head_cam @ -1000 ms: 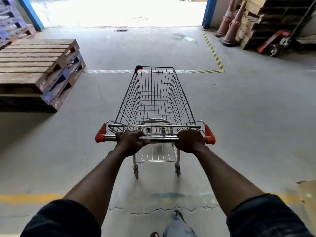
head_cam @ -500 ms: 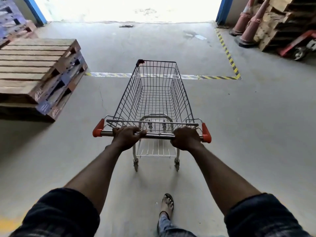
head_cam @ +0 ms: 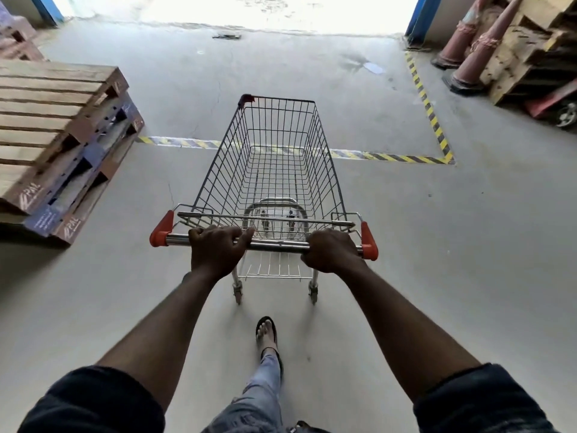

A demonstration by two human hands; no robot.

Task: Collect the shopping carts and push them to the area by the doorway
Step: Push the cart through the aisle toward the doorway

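Head view: the shopping cart (head_cam: 270, 195) stands on the concrete floor (head_cam: 468, 245) at mid-floor, directly ahead of you, with its empty wire basket pointing toward the bright doorway (head_cam: 237, 7) at the floor's far edge. Your left hand (head_cam: 215, 251) is wrapped over the metal handle bar (head_cam: 278, 245) toward its left end, fingers curled round the bar and the thumb lying along it. Your right hand (head_cam: 332, 251) is clamped on the same bar, just beside the orange end cap (head_cam: 369, 243). Both arms are stretched forward, with dark sleeves at the near edge of the picture. One foot in a black sandal (head_cam: 266, 331) is set on the floor just behind the cart's rear wheels. A yellow-and-black tape line (head_cam: 390, 157) crosses the floor under the front part of the basket and turns at a corner toward the doorway on the right. A stack of wooden pallets (head_cam: 53, 120) lies along the floor's left edge, near the cart but apart from it. At the far right corner, two traffic cones (head_cam: 480, 54) lean against another pile of pallets (head_cam: 524, 57), with a red pallet jack (head_cam: 552, 104) below them. Blue door posts (head_cam: 416, 14) frame the opening.
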